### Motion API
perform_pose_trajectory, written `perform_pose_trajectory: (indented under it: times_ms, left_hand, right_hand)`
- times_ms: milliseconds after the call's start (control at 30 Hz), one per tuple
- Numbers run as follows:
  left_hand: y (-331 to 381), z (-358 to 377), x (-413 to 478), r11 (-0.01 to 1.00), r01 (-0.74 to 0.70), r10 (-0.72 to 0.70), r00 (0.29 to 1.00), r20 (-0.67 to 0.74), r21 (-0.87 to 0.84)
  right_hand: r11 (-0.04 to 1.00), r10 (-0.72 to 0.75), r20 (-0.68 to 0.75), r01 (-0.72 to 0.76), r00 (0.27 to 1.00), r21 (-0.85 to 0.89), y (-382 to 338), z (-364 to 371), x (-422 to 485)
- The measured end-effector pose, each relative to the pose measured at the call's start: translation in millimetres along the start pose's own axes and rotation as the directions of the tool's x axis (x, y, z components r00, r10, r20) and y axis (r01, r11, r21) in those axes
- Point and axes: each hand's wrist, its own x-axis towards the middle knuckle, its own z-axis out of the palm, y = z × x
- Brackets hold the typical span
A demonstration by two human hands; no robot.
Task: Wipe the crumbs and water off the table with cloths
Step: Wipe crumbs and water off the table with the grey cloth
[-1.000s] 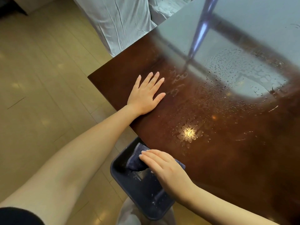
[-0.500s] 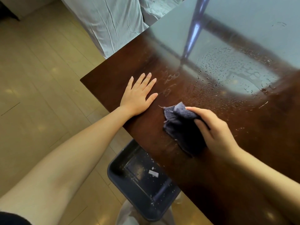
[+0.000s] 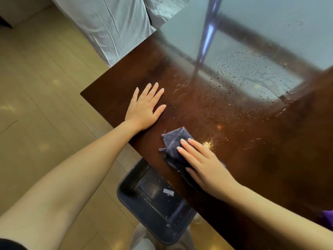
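The dark wooden tabletop (image 3: pixel 234 159) is beaded with water drops (image 3: pixel 243 76) across its middle and far side, and below its near edge sits a dark bin (image 3: pixel 155 201) speckled with crumbs. The left hand (image 3: pixel 144 107) lies flat near the left corner, fingers spread, holding nothing. The right hand (image 3: pixel 203 163) presses flat on a folded dark cloth (image 3: pixel 173 143) by the near edge, its grip unclosed, the cloth poking out beyond the fingertips.

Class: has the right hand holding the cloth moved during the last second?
Yes. The right hand brought the cloth from the bin onto the table.
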Motion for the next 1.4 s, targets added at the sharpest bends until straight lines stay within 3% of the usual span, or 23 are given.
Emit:
perform_pose_trajectory:
  times_ms: [333, 533, 733, 967, 1067, 1200, 1267, 1400]
  left_hand:
    - [-1, 2, 0, 1.0, 0.001, -0.001, 1.0, -0.002, -0.013]
    - [-1, 2, 0, 1.0, 0.007, -0.007, 1.0, 0.012, -0.015]
    - [-1, 1, 1, 1.0, 0.001, -0.001, 1.0, 0.027, -0.018]
    - [11, -25, 5, 0.988, 0.03, -0.005, 0.987, 0.162, -0.152]
    - [47, -62, 1, 0.914, -0.05, 0.12, 0.981, 0.151, -0.402]
    - [108, -116, -35, 0.674, -0.128, 0.401, 0.89, 0.215, -0.728]
    - [136, -132, -52, 0.583, -0.102, 0.514, 0.814, 0.269, -0.806]
    - [186, -137, -68, 0.515, -0.255, 0.667, 0.719, 0.195, -0.819]
  right_hand:
    - [0.998, -0.046, 0.04, 0.045, 0.998, 0.032, -53, 28, -3]
    - [0.986, -0.166, 0.067, 0.167, 0.984, -0.012, -78, 21, -4]
    - [0.962, -0.143, 0.026, 0.133, 0.989, 0.237, -79, 10, -4]
    - [0.946, -0.121, -0.067, 0.136, 0.99, 0.295, -48, -32, -1]
    - [0.959, -0.085, -0.117, 0.113, 0.99, 0.259, -34, -56, -10]
    - [0.976, 0.003, -0.16, 0.032, 0.987, 0.218, -25, -87, -44]
    - [0.979, 0.059, -0.195, -0.019, 0.979, 0.203, -23, -101, -68]
    - [0.962, 0.197, -0.247, -0.138, 0.949, 0.235, -26, -121, -119]
